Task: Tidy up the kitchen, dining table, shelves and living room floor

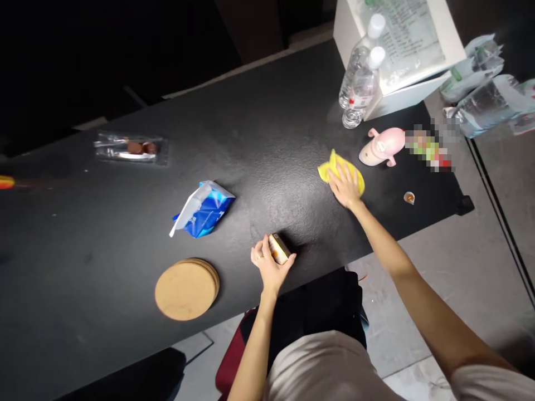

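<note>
Near the front edge of the black table [292, 139], my left hand [271, 270] grips a small white and orange box [278, 249] between thumb and fingers. Farther right, my right hand [346, 186] holds a yellow cloth [330, 169] against the tabletop. Its fingers lie somewhat apart over the cloth, and part of the cloth is hidden under them. Just beyond that hand lies a pink and white bottle [382, 147] with small handles. A small sealed cup [409, 197] sits right of my right forearm.
A blue and white packet [209, 210] and a stack of round cork mats [186, 289] are to the left. Clear packaging with brown items [131, 149] lies farther back. Two water bottles [360, 89] stand beside a white box [412, 83]. Bagged bottles [487, 106] rest beyond the table's right end.
</note>
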